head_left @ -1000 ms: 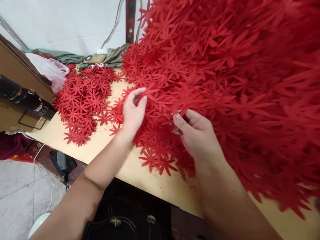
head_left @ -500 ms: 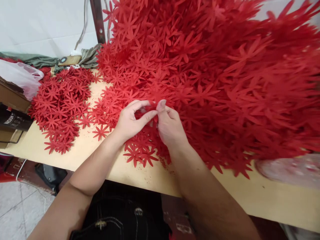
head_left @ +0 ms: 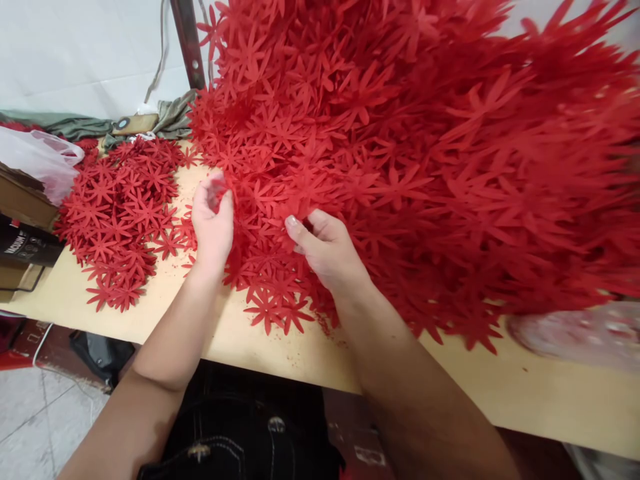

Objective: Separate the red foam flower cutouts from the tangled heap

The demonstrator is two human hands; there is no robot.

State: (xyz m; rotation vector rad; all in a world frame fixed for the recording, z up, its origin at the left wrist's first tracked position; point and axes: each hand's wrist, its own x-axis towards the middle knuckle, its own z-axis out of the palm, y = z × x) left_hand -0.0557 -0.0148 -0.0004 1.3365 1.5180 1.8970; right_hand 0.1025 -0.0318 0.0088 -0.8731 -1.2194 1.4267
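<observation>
A large heap of red flower-shaped cutouts [head_left: 345,113], each with narrow petals, covers much of the tabletop. My left hand [head_left: 214,223] is at the heap's left edge, thumb and fingers curled round a red flower cutout [head_left: 219,191]; the fingertips are partly hidden. To its right, my right hand [head_left: 327,250] reaches over the front of the heap. Its thumb and fingers close on red petals [head_left: 284,225], which blend into the pile behind. Further left lies a smaller pile of darker red flower cutouts [head_left: 123,207].
The pale tabletop [head_left: 170,320] carries red crumbs near its front edge. At left are a cardboard box [head_left: 23,200], a black package [head_left: 30,240] and a white plastic bag [head_left: 45,160]. A clear plastic bag [head_left: 575,333] lies at right. A metal post [head_left: 188,43] stands behind.
My hands were together over the heap's front and have parted. The left hand has moved left toward the smaller pile; the right has shifted slightly left and down.
</observation>
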